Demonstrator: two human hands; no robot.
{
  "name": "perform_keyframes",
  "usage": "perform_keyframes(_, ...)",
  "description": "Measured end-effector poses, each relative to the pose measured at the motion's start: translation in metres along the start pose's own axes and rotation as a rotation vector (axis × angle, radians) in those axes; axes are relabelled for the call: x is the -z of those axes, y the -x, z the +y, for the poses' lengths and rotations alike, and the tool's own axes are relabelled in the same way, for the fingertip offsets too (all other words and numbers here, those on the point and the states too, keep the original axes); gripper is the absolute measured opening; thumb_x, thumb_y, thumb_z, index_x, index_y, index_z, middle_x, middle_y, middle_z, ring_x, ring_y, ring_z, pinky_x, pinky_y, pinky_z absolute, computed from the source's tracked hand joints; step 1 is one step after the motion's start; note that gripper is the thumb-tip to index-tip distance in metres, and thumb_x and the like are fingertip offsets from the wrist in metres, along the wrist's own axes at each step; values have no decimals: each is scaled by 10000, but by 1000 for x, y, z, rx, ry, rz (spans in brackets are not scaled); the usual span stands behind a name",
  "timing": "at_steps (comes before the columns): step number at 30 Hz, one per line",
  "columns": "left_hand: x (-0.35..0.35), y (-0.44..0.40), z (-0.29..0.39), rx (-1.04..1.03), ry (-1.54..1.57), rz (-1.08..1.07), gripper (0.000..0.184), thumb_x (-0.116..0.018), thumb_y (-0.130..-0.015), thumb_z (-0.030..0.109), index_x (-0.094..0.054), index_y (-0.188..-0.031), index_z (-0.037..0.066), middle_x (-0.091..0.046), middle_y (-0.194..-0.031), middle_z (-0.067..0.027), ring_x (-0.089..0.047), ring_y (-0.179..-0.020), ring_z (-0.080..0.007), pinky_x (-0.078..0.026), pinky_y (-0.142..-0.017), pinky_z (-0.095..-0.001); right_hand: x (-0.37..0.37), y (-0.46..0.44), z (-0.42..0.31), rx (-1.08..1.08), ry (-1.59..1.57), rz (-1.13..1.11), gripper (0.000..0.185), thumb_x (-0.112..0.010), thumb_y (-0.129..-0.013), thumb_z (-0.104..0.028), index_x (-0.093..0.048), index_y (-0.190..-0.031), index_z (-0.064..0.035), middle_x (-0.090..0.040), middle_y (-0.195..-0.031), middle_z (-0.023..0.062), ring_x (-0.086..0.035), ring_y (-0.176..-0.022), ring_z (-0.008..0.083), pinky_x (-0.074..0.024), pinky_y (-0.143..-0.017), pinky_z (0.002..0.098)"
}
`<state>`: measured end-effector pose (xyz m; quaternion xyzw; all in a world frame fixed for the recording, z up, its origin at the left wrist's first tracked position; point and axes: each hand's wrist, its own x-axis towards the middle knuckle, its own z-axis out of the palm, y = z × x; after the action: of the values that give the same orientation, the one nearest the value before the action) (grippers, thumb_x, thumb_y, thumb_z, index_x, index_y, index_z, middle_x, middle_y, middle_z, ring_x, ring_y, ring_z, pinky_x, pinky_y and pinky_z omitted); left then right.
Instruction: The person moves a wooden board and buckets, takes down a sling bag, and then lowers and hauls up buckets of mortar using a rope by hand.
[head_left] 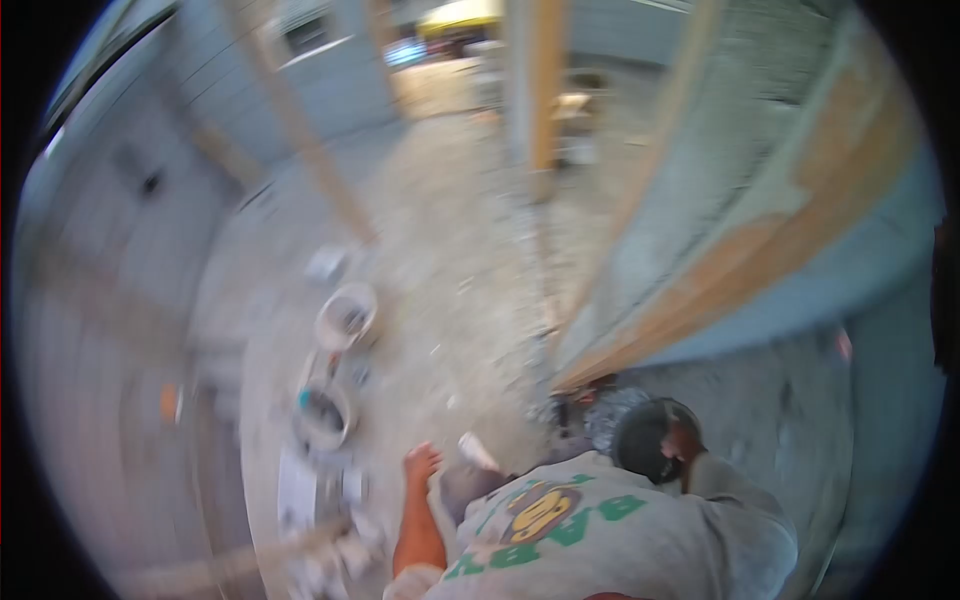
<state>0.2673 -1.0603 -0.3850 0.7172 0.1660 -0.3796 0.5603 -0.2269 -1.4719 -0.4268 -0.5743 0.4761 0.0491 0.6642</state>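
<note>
My left hand (422, 461) hangs away from my body over the dusty floor, with nothing visible in it. Its fingers look loosely apart, though motion blurs them. My right hand (682, 441) is closed at the side of a dark round bucket (640, 447) held close to my right side. The bucket's inside looks dark grey, and blur hides what it contains. Crumpled greyish plastic (606, 418) shows just beside the bucket. My light shirt with green lettering fills the bottom of the view.
A white bucket (347, 316) and another bucket with dark contents (325, 415) stand on the left of the floor (430, 260). Pale debris (335, 565) lies lower left. Wooden posts (543, 90) rise ahead, and a slanted, partly plastered structure (700, 270) stands at the right.
</note>
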Motion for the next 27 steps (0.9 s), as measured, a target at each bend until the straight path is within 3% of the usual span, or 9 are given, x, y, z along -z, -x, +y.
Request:
perform_keyframes(5, -10, -146, 185, -20, -318, -198, 357, -503, -840, 326, -541, -1079, 63, -604, -902, -100, -578, -740, -201, -462, -608, -342, -131, 53, -156, -420, -107, 879, 452, -463, -832, -471, -612, -704, -64, -602, -608, 80, -589, -550, 221, -475, -558, 365)
perform_keyframes(7, -36, -200, 243, -14, -494, -318, 382, -467, -868, 323, -509, -1131, 49, -591, -988, -113, -568, -876, -236, -467, -733, -402, -158, 58, -185, -610, -91, 890, 475, -436, -829, -484, -618, -721, -59, -629, -666, 87, -618, -636, 224, -477, -655, 358)
perform_keyframes(10, -61, -289, 289, 68, -315, -531, 330, -498, -862, 250, -543, -1078, 5, -613, -925, -133, -568, -769, -223, -460, -665, -345, -201, 56, -201, -759, -148, 895, 470, -469, -809, -492, -654, -860, -64, -660, -786, 103, -638, -804, 265, -459, -774, 391)
perform_keyframes(12, -120, -344, 305, 131, -202, -689, 295, -518, -858, 201, -566, -1043, -24, -628, -883, -146, -568, -697, -214, -455, -620, -307, -229, 3, -119, -813, -112, 960, 482, -469, -803, -510, -663, -881, -76, -661, -864, 114, -627, -862, 281, -452, -798, 410)
perform_keyframes(15, -183, -348, 333, -23, -524, -485, 331, -469, -861, 298, -535, -1071, 51, -607, -920, -109, -599, -748, -228, -485, -594, -380, -281, -41, -128, -876, -104, 893, 519, -399, -828, -523, -613, -717, -63, -621, -696, 103, -589, -639, 246, -444, -612, 396)
perform_keyframes(18, -202, -320, 375, -240, -842, -726, 315, -517, -843, 308, -615, -807, 11, -618, -685, -94, -581, -572, -174, -478, -528, -297, -292, -71, -198, -953, -406, 575, 667, -327, -842, -619, -588, -615, -49, -594, -576, 105, -578, -507, 235, -458, -508, 380)
perform_keyframes(20, -190, -351, 405, -359, -920, -899, 299, -530, -844, 322, -599, -887, 34, -636, -767, -82, -604, -637, -163, -475, -545, -288, -319, -105, -158, -866, -475, 698, 622, -379, -839, -603, -601, -724, -34, -615, -654, 167, -578, -502, 267, -437, -480, 412)
perform_keyframes(21, -178, -364, 416, -249, -808, -784, 294, -531, -840, 315, -594, -912, 37, -636, -767, -81, -603, -633, -163, -470, -541, -292, -310, -122, -150, -859, -424, 452, 641, -357, -856, -591, -612, -732, -17, -605, -633, 172, -576, -491, 265, -441, -469, 410)
perform_keyframes(27, -144, -511, 484, -72, -719, -451, 234, -548, -822, 235, -584, -899, 17, -629, -706, -112, -585, -531, -169, -431, -436, -284, -323, -224, -324, -865, -400, 475, 728, -305, -864, -603, -611, -689, 34, -608, -624, 164, -583, -517, 269, -475, -514, 404)
